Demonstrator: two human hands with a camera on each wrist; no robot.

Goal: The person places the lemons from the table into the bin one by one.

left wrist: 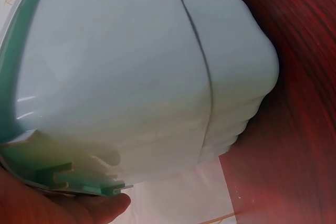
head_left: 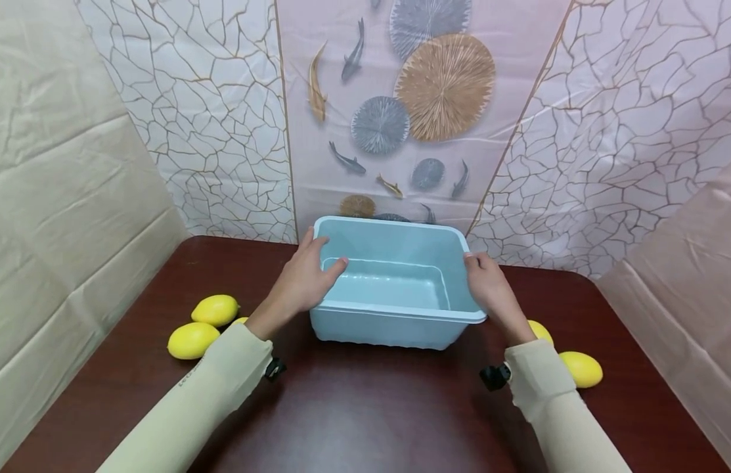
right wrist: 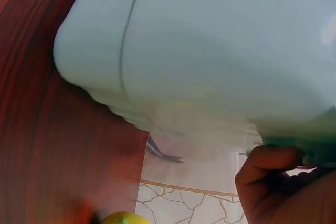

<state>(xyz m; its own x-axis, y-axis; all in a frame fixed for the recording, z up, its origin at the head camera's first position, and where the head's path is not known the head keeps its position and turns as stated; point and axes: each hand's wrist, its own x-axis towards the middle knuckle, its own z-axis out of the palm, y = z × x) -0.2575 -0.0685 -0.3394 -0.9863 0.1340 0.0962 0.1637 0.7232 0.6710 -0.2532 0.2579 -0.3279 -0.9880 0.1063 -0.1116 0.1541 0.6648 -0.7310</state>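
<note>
A light blue plastic basin [head_left: 395, 328] stands near the back of the dark red table, its open top facing up. My left hand [head_left: 306, 276] holds its left rim, the thumb spread over the inner side. In the left wrist view, fingers [left wrist: 100, 208] lie along the underside of that rim. At the opposite end my right hand [head_left: 486, 282] grips the rim. The right wrist view shows its fingers [right wrist: 273, 161] curled up under the edge, against the outer wall of the basin [right wrist: 210, 51].
Yellow lemons [head_left: 192, 340] lie left of the basin, one partly hidden behind my left wrist. Two more lemons [head_left: 580, 369] lie on the right by my right sleeve. A patterned cloth [head_left: 377, 184] hangs behind the table [head_left: 365, 407], and plain cloth covers both sides.
</note>
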